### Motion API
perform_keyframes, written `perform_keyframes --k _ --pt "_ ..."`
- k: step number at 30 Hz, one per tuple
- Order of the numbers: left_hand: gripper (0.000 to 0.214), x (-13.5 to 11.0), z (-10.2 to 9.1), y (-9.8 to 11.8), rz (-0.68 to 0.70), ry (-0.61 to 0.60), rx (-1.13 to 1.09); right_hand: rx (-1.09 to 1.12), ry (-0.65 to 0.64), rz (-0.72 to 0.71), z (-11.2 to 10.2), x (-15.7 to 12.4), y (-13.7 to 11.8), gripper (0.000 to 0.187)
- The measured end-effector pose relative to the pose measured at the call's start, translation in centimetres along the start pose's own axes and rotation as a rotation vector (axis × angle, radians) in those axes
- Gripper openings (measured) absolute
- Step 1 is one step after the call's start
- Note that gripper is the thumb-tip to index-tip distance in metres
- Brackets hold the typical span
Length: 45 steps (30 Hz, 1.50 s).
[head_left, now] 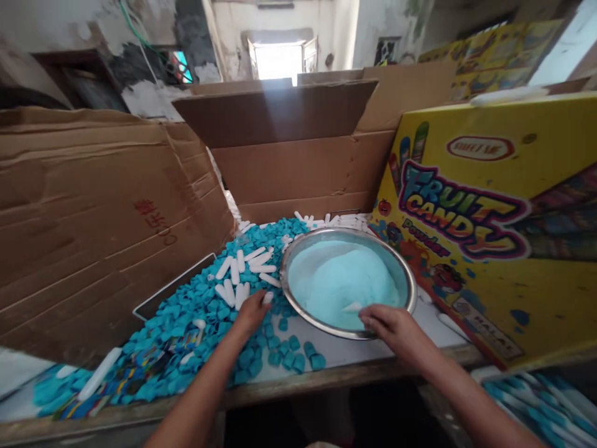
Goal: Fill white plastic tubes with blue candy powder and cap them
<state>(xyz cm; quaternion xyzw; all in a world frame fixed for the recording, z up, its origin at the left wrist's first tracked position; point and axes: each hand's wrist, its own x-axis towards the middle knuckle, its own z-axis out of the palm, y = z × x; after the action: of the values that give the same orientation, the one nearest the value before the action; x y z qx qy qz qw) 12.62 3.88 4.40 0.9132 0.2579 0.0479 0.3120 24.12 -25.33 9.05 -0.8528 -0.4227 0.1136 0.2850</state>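
Observation:
A steel bowl (321, 326) of pale blue powder (349, 274) stands on the table. At its near right rim my right hand (387, 325) is closed on a small white scoop (353, 307), whose tip rests in the powder. Left of the bowl, my left hand (253, 313) has its fingers closed around a white plastic tube (267, 298), mostly hidden in the grip. Just beyond that hand, several white tubes (234, 272) lie on a large heap of blue plastic caps (196, 314). A few loose caps (298, 363) are scattered near the front edge.
Cardboard walls (298, 168) enclose the back and left (107, 236). A yellow fruit candy box (489, 230) stands on the right. More white tubes (336, 220) lie behind the bowl. Blue and white filled tubes (541, 398) sit low at the right. The wooden table edge (298, 389) runs along the front.

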Motion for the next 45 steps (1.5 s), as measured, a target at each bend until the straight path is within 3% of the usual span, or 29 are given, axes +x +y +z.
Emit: perform_keyframes --k 2,4,7,10,15,20,26,30,34,37,40,45 --pt "0.015 -1.8 -0.9 0.0 -0.007 -0.031 -0.112 -0.301 -0.117 -0.012 -1.2 2.5 1.0 0.026" --pt "0.023 -3.9 -1.3 0.3 -0.048 -0.104 -0.424 -0.484 -0.254 -0.015 -1.4 4.8 1.8 0.027" --pt "0.037 -6.5 -0.9 1.3 -0.182 -0.178 -0.934 -0.53 -0.342 -0.031 -0.7 7.1 2.3 0.027" --pt "0.045 -8.0 0.0 2.4 -0.266 -0.154 -1.098 -0.519 -0.377 -0.043 0.1 8.0 2.3 0.025" --pt "0.045 -8.3 1.0 4.0 -0.258 -0.169 -1.172 -0.384 -0.379 -0.046 0.3 8.0 2.5 0.022" --pt "0.041 -7.9 1.3 5.0 -0.206 -0.179 -1.201 -0.136 -0.393 0.046 -0.1 7.9 2.6 0.022" --pt "0.04 -7.3 1.5 7.4 -0.126 -0.195 -1.114 0.144 -0.458 0.117 -0.3 7.8 0.4 0.023" --pt "0.041 -5.6 2.1 9.7 -0.083 -0.258 -1.021 0.257 -0.446 0.097 -0.5 7.7 -0.9 0.021" --pt "0.036 -3.3 3.1 11.5 -0.09 -0.329 -1.001 0.208 -0.332 0.027 -0.3 7.2 -1.4 0.024" --pt "0.028 -2.2 3.9 12.2 -0.144 -0.256 -0.991 0.127 -0.238 0.034 -0.2 6.7 -1.7 0.026" --pt "0.021 -1.7 4.3 12.5 -0.177 -0.18 -0.985 0.016 -0.149 0.024 0.1 6.3 -2.1 0.014" --pt "0.021 -1.8 3.9 12.5 -0.167 -0.195 -1.013 -0.123 -0.061 -0.031 0.8 6.0 -2.1 0.014"
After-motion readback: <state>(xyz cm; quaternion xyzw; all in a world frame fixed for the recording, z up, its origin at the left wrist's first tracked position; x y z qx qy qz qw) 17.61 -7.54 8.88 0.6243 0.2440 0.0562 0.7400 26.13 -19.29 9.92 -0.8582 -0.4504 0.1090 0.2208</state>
